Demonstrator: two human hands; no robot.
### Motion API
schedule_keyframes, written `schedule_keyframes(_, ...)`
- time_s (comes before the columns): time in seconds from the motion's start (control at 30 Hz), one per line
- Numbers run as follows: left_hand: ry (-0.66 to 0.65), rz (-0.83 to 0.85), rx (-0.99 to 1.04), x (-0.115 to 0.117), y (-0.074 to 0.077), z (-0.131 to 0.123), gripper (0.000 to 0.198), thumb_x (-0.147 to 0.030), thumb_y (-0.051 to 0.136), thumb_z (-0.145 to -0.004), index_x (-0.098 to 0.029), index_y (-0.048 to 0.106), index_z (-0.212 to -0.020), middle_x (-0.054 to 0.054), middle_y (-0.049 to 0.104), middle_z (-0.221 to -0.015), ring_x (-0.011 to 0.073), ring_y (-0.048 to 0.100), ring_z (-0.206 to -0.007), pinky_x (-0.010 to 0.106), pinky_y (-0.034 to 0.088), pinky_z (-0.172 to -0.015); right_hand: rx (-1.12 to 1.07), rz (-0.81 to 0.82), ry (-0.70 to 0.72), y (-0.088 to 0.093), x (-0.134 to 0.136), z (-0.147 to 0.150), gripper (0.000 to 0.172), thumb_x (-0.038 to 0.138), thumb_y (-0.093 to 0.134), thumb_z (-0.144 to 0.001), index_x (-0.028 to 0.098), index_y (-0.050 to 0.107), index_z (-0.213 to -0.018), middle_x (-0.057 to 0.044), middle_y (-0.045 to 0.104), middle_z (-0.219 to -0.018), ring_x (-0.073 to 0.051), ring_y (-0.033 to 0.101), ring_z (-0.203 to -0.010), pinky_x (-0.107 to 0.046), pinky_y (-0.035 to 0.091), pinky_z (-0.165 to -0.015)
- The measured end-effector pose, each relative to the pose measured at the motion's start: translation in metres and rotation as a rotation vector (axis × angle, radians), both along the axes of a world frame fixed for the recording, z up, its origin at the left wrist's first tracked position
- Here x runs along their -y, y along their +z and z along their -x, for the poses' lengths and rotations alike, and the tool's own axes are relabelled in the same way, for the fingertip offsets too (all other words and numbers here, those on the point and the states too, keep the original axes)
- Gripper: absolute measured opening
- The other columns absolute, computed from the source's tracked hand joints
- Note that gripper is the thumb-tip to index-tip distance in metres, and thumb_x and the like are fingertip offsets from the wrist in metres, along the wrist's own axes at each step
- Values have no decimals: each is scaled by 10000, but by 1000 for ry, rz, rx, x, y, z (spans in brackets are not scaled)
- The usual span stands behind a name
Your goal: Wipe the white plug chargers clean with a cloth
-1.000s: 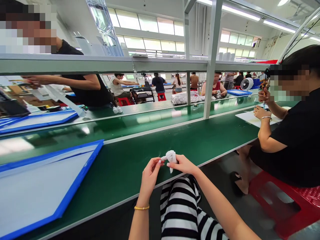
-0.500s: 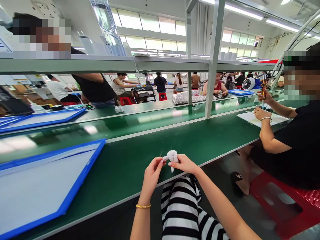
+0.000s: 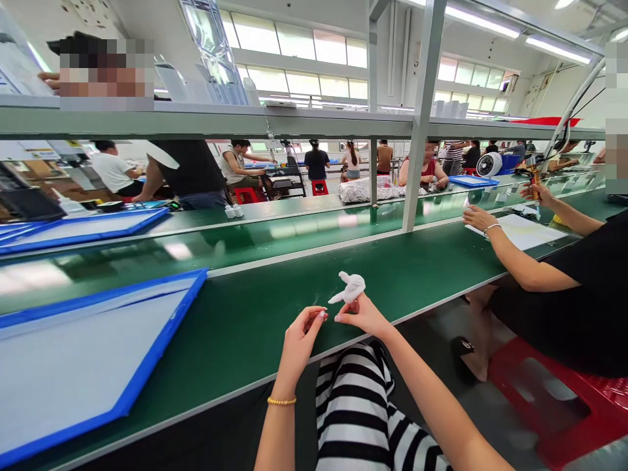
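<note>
My right hand [image 3: 366,316] holds a crumpled, knotted white cloth [image 3: 352,288], or possibly tissue, which sticks up above its fingers. The thumb and a finger of that hand point left, towards my other hand. A small gap lies between the two hands. My left hand [image 3: 305,330] is closed in a pinch, thumb against fingertips; whatever is between them is too small to make out. Both hands are just above the near edge of the green work surface [image 3: 265,301].
A blue-edged white tray [image 3: 98,353] lies at my left. On the right, a co-worker in black sits on a red stool [image 3: 544,399] beside a white sheet [image 3: 520,230]. A metal post [image 3: 417,131] and shelf rail [image 3: 318,124] stand ahead.
My right hand has drawn slightly away from my left, and the white cloth has swung upward and right, out of the left fingers' reach. The co-worker's hands have moved apart.
</note>
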State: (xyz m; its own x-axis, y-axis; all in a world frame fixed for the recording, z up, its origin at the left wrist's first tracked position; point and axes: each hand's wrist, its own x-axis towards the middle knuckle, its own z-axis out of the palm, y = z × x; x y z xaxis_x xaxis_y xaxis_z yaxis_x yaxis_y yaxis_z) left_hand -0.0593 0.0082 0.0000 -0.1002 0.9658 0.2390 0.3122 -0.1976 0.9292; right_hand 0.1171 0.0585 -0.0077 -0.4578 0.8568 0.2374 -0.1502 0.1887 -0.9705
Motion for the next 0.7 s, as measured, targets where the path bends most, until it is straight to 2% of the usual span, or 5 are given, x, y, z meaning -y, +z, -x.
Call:
schedule_keyframes(0.13, 4, 4, 4, 1, 2, -1, 391, -555, 586, -784, -199, 653, -932, 82, 740, -909, 260, 704, -917, 397, 533, -874, 37, -8, -34, -3, -3, -1, 632, 352, 800, -666, 233, 506, -1213, 27, 562, -813, -154, 571, -756, -364, 478, -833)
schedule_keyframes(0.3, 6, 12, -4, 1, 5, -2, 403, -565, 579, -781, -198, 656, -928, 87, 740, -910, 264, 702, -918, 402, 532, -878, 77, -30, -63, -3, -2, 0, 628, 358, 805, -669, 221, 515, -1210, 60, 527, -703, -156, 558, -721, -386, 471, -873)
schedule_keyframes(0.5, 4, 4, -5, 4, 7, -3, 400, -566, 577, -789, -196, 660, -918, 79, 740, -894, 256, 708, -901, 388, 548, -855, 181, -146, -85, 8, -9, -13, 686, 475, 758, -719, 214, 510, -1303, -26, 626, -954, -164, 590, -803, -360, 487, -853)
schedule_keyframes(0.57, 3, -1, -9, 5, 8, -4, 389, -558, 576, -799, -198, 663, -918, 75, 740, -894, 249, 708, -895, 381, 553, -850, 275, -238, -207, 17, -28, -30, 656, 502, 732, -737, 203, 536, -1287, -68, 638, -1061, -206, 599, -935, -373, 468, -908)
schedule_keyframes(0.7, 7, -8, -13, 8, 9, -5, 370, -543, 574, -819, -202, 671, -925, 66, 739, -899, 241, 708, -895, 373, 555, -854, 421, -310, -619, 38, -93, -85, 639, 487, 651, -789, 187, 492, -1330, -114, 611, -1243, -250, 566, -1108, -380, 436, -972)
